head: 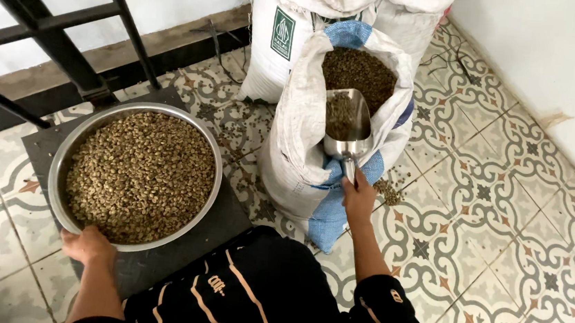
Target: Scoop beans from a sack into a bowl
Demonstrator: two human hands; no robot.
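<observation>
My right hand [358, 197] grips the handle of a metal scoop [347, 126] half filled with greenish beans, held over the mouth of an open white sack [297, 128] of the same beans. My left hand [88, 244] holds the near rim of a wide metal bowl [60, 162] heaped with beans. The bowl rests on a dark platform [216, 224] on the floor, left of the sack.
A second, larger white sack [276, 50] stands behind the first one. Black metal bars [49, 30] rise at the upper left. Loose beans [389, 190] lie scattered on the patterned floor tiles. A white wall [553, 60] runs along the right.
</observation>
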